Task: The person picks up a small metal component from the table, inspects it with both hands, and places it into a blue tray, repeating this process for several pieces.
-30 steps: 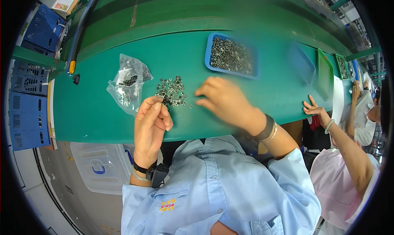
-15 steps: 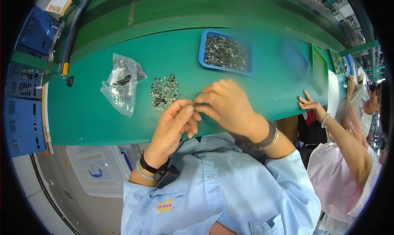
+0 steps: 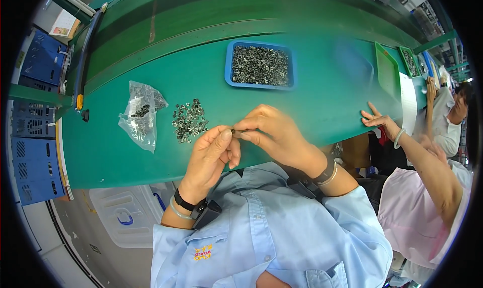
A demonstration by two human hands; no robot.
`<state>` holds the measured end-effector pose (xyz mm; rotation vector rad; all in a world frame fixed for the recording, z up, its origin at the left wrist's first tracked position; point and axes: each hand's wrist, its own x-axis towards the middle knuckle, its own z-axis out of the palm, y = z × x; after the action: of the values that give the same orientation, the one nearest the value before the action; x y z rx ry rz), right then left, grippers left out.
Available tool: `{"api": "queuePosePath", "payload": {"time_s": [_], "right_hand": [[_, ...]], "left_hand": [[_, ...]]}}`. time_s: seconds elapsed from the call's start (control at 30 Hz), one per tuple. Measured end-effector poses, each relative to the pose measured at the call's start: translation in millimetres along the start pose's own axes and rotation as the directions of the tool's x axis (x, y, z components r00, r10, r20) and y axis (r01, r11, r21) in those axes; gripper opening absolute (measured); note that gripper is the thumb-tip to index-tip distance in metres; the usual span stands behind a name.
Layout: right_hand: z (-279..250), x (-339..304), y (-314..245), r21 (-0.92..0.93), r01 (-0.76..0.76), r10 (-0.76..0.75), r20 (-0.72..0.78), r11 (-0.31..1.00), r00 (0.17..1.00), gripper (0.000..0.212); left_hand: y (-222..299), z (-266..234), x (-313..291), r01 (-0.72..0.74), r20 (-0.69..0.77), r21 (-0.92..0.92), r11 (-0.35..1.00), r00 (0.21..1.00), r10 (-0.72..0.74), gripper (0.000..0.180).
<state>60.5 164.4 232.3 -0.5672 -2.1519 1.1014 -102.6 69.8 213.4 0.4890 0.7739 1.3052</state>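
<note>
My left hand [image 3: 210,152] and my right hand [image 3: 274,133] meet fingertip to fingertip above the front edge of the green table [image 3: 136,167]. Pinched between their thumbs and forefingers is a small dark metal part [image 3: 233,131]; fingers cover most of it. Just beyond my left hand, a loose heap of small shiny metal pieces [image 3: 189,121] lies on the table. To the left of this heap rests a clear plastic bag [image 3: 143,114] holding dark pieces. Farther back, a blue tray [image 3: 228,67] is filled with many similar small metal pieces.
At the right, a co-worker's hand [image 3: 381,122] rests on the table near a white sheet [image 3: 408,99] and a green tray [image 3: 386,69]. Blue crates [image 3: 37,165] stand at the far left. Below the table edge sits a clear lidded box [image 3: 121,212].
The whole view has shifted slightly, so tray, heap and bag appear farther left. My hands stay together in the same pinch, and the small part shows a little more between the fingertips.
</note>
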Motion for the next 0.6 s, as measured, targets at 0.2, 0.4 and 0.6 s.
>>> {"api": "queuePosePath", "payload": {"time_s": [0.2,0.4,0.6], "right_hand": [[1.9,-2.5,2.0,-0.023,0.009,-0.009,-0.013,1.000,1.000,0.018],[4.5,-1.3,0.1,-0.067,0.043,-0.045,-0.028,0.997,0.999,0.016],[6.7,-0.6,-1.4,-0.086,0.083,-0.089,-0.068,0.993,0.994,0.015]], "left_hand": [[-1.0,1.7,-1.3,-0.027,-0.049,0.125,0.992,0.998,0.033,0.023],[-2.1,-0.3,-2.7,-0.044,-0.061,0.172,0.984,0.997,0.055,0.021],[0.1,2.6,-4.8,-0.037,-0.089,0.132,0.991,0.995,0.049,0.019]]}}
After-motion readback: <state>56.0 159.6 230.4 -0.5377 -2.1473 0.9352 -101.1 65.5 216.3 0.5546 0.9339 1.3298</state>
